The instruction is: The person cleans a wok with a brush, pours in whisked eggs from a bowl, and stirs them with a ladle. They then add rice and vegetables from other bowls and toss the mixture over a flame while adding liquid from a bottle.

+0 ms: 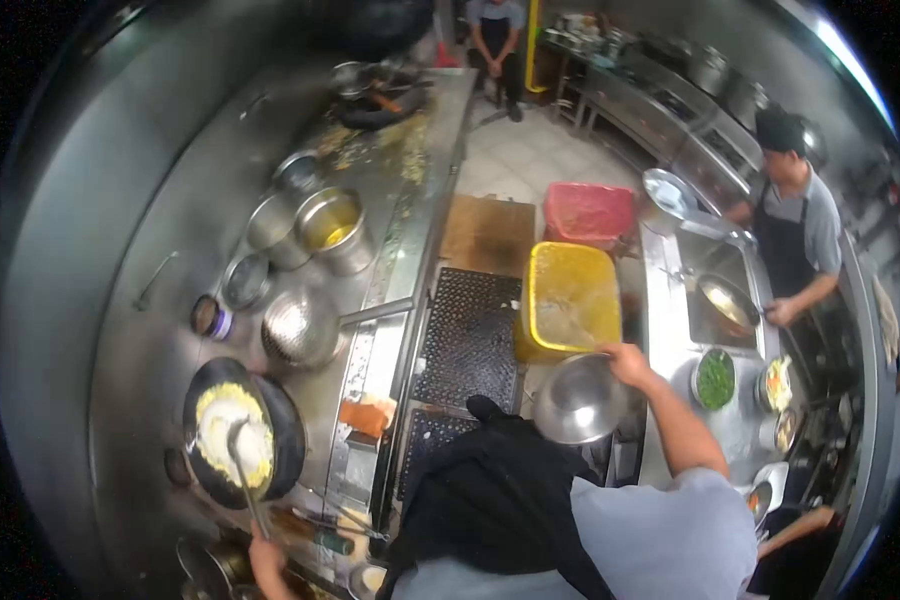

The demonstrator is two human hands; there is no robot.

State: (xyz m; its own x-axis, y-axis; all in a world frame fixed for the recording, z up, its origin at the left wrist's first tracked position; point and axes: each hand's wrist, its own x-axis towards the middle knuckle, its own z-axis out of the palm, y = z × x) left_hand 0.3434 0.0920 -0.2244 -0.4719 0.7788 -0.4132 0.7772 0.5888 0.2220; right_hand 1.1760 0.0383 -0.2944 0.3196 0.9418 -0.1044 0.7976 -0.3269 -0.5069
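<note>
At the lower left, my left hand point(266, 556) is closed round the handle of a long ladle point(240, 462). The ladle's head rests in white food, likely rice point(225, 425), ringed by yellow egg-like pieces in a black wok point(288, 440). My right hand point(627, 364) grips the rim of a shiny metal bowl point(581, 400), which hangs tilted below the yellow bin point(574, 300). The inside of the bowl shows no food.
Metal pots point(335, 235), a perforated strainer point(300, 325) and an orange cloth point(365, 418) lie along the left counter. A pink bin point(588, 212) stands behind the yellow one. At right, a co-worker point(800, 220) holds a pan point(727, 302) over a sink; another person point(494, 40) stands far back.
</note>
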